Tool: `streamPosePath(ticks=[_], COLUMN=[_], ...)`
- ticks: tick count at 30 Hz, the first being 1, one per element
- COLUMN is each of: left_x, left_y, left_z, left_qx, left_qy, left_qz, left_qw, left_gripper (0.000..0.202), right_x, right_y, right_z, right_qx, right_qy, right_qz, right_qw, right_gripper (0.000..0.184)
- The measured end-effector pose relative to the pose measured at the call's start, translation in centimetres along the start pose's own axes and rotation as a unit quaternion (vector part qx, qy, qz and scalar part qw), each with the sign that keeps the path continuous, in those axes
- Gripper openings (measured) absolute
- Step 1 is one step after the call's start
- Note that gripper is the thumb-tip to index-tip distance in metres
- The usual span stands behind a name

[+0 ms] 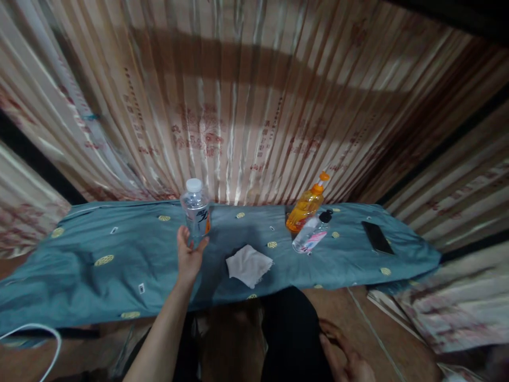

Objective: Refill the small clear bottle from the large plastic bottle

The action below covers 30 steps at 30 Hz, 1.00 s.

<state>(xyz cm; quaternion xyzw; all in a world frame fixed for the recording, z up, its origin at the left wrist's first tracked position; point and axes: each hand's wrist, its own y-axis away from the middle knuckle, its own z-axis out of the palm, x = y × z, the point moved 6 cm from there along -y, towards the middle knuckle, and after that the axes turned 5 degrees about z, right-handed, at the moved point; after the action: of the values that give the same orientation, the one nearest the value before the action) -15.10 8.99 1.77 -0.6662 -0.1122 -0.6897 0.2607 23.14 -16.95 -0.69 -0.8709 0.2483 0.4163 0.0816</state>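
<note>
On the bed-like surface, a clear plastic bottle (196, 209) with a white cap and a printed label stands upright, left of the middle. My left hand (190, 259) is at its lower front, thumb and fingers spread to either side of the base; whether they touch it I cannot tell. To the right of this hand lies a crumpled white cloth (249, 265). Low at the right, my right hand (347, 356) rests beside my dark-clothed knee, its fingers loosely curved and apart, with nothing visible in them.
An orange pump bottle (305, 210) and a clear bottle with a black pump top (312, 233) lean together at the right. Farther right lies a dark phone (377, 237). A patterned curtain (238, 116) hangs behind the blue-green sheet (151, 260). A white cable (55, 339) loops at the lower left.
</note>
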Motion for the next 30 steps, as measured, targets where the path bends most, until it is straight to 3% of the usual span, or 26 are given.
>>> streamPosePath(ticks=[6,9,11,14,17,19,21,24,30], left_x=[-0.2,0.0,0.2,0.4,0.5,0.6,0.6,0.5,0.7], left_y=[1.0,0.3,0.0,-0.2,-0.3,-0.3,-0.4,-0.4,-0.8], left_z=[0.3,0.0,-0.3,-0.6,-0.7,-0.8,-0.9,-1.0,-2.0], left_qx=[-0.006,0.011,0.025,0.037,0.038,0.039,0.043,0.042,0.048], left_qy=[0.049,0.049,0.043,0.034,0.030,0.029,0.029,0.031,0.020], left_qz=[-0.046,-0.049,-0.048,-0.044,-0.042,-0.042,-0.044,-0.044,-0.039], left_qw=[0.998,0.998,0.998,0.998,0.998,0.998,0.998,0.998,0.998], left_gripper=[0.078,0.082,0.082,0.083,0.086,0.088,0.089,0.088,0.089], right_x=[-3.7,-5.5,-7.5,-11.6,-15.4,-16.6,-16.8,-16.4,-17.1], right_y=[-6.9,-8.7,-9.1,-8.6,-7.6,-7.5,-7.5,-7.8,-10.7], right_z=[-2.8,-2.5,-0.5,4.5,10.6,14.4,17.5,19.8,21.3], right_qx=[0.083,0.080,0.044,-0.043,-0.133,-0.171,-0.211,-0.214,-0.181], right_qy=[0.052,0.069,0.074,0.089,0.154,0.225,0.272,0.283,0.242], right_qz=[-0.078,-0.122,-0.172,-0.268,-0.359,-0.366,-0.365,-0.386,-0.426], right_qw=[0.992,0.987,0.981,0.958,0.911,0.887,0.865,0.852,0.853], right_gripper=[0.042,0.042,0.039,0.039,0.060,0.076,0.075,0.061,0.052])
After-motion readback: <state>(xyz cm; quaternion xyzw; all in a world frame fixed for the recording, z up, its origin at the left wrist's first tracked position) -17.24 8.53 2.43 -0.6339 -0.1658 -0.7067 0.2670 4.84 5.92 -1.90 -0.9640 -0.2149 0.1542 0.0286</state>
